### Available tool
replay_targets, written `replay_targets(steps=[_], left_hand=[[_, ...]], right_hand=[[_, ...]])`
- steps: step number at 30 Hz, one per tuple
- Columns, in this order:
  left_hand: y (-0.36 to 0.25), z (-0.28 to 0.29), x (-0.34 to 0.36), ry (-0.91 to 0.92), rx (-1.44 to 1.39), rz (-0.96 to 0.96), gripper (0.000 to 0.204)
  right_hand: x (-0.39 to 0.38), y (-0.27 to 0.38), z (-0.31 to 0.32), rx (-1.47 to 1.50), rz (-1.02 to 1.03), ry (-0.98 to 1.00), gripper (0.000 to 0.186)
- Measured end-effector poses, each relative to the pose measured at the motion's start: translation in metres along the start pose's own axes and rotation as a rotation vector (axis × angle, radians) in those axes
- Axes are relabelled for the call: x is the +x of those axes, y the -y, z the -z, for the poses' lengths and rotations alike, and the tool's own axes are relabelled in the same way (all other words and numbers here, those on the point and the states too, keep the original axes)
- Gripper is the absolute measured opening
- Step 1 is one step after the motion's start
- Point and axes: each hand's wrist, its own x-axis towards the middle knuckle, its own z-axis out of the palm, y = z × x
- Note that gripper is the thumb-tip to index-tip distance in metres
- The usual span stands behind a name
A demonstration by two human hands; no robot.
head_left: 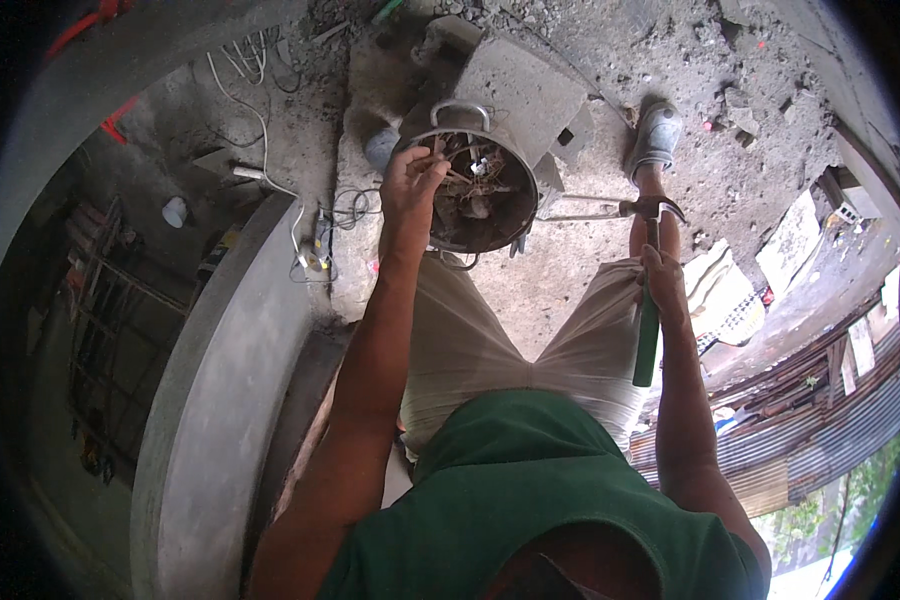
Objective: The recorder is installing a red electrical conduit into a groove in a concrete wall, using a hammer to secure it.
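My right hand [662, 280] grips a claw hammer [653, 230] by its shaft, above my thigh. The hammer's dark head points away from me and its green handle end [647, 345] hangs toward my body. At the left rim of a round metal pot [486, 243] is my left hand [413, 185], thumb and fingers pinched together over the opening. Whatever those fingertips hold is too small to name. Inside the pot lies a jumble of rusty brown scraps [475, 205] with a small white piece among them. One loop handle [460, 106] stands up at the pot's far side.
A concrete block [525, 85] sits beyond the pot. Pale metal bars [582, 208] lie between the pot and my shoe [658, 132]. A low grey wall [215, 400] runs along the left, with white cable [260, 125] past it. Rubble [740, 115] covers the far right ground.
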Motion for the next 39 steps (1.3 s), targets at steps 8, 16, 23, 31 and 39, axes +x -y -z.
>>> replay_targets(steps=[8,16,23,31,39], left_hand=[[0.0,0.004,0.003,-0.012,-0.105,0.223,0.033],[0.007,0.019,0.001,0.064,1.051,0.17,0.039],[-0.1,0.099,0.029,-0.092,0.429,-0.125,0.028],[-0.373,0.194,0.086,-0.511,1.114,-0.596,0.03],[-0.48,0.206,0.16,-0.372,1.855,-1.062,0.024]], right_hand=[[0.005,-0.009,0.002,-0.025,0.103,0.018,0.041],[0.024,-0.015,-0.004,0.109,0.523,0.027,0.068],[0.04,-0.024,-0.004,0.073,0.707,-0.018,0.076],[0.056,-0.031,-0.009,0.089,0.699,-0.132,0.067],[0.06,-0.031,-0.008,0.095,0.581,-0.011,0.079]])
